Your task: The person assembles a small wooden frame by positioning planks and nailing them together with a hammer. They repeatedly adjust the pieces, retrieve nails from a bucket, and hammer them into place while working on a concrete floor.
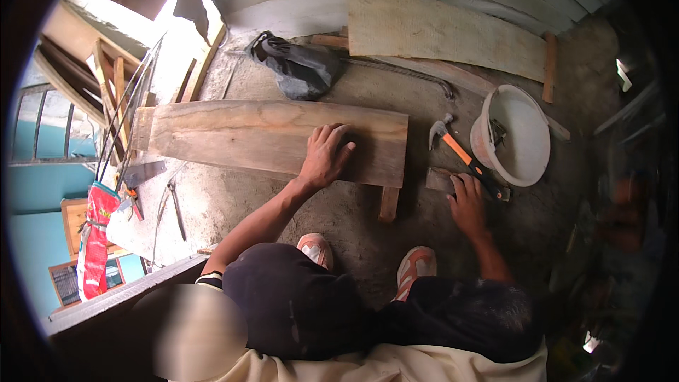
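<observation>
A long wooden board (233,131) lies crosswise in front of me, raised on a short wooden leg (388,204) near its right end. My left hand (325,155) rests on its upper face, fingers stretched forward and thumb apart, holding nothing. Off the board's right end, low by the floor, my right hand (468,204) has its fingers bent over a small flat wooden block (440,180); the hand covers the block's middle. Just beyond that hand lies a claw hammer (456,147) with an orange and black handle, its head pointing away from me.
A white bucket (483,134) stands right of the hammer. Behind the board are a black bag (300,71), a twisted metal bar (403,69) and a pale plank (445,35). Pliers (134,205) and a red sack (99,240) are at the left. My shoes (417,269) stand before the board.
</observation>
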A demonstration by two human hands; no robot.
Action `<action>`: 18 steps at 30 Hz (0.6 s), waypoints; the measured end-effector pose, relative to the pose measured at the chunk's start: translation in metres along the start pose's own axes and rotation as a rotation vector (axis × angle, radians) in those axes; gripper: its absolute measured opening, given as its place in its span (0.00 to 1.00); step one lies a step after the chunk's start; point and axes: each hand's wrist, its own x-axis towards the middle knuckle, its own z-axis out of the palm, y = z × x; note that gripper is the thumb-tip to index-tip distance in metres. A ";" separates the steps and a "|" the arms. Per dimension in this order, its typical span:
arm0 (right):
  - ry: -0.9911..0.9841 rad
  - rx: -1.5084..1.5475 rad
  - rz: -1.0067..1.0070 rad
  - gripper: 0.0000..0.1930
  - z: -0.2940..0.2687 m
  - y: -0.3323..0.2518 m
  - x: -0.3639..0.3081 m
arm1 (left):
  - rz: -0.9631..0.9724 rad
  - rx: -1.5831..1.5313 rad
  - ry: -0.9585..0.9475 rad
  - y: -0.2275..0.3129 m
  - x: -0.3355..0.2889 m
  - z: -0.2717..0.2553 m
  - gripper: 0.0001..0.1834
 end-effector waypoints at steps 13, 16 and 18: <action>-0.018 0.032 0.077 0.31 0.006 0.005 0.008 | 0.089 0.084 0.013 0.004 -0.001 0.003 0.27; -0.009 0.005 0.070 0.31 0.005 0.009 0.010 | 0.109 0.098 0.014 0.006 0.001 0.005 0.27; -0.026 0.001 0.064 0.31 0.004 0.011 0.010 | 0.104 0.115 -0.001 0.008 0.003 0.004 0.27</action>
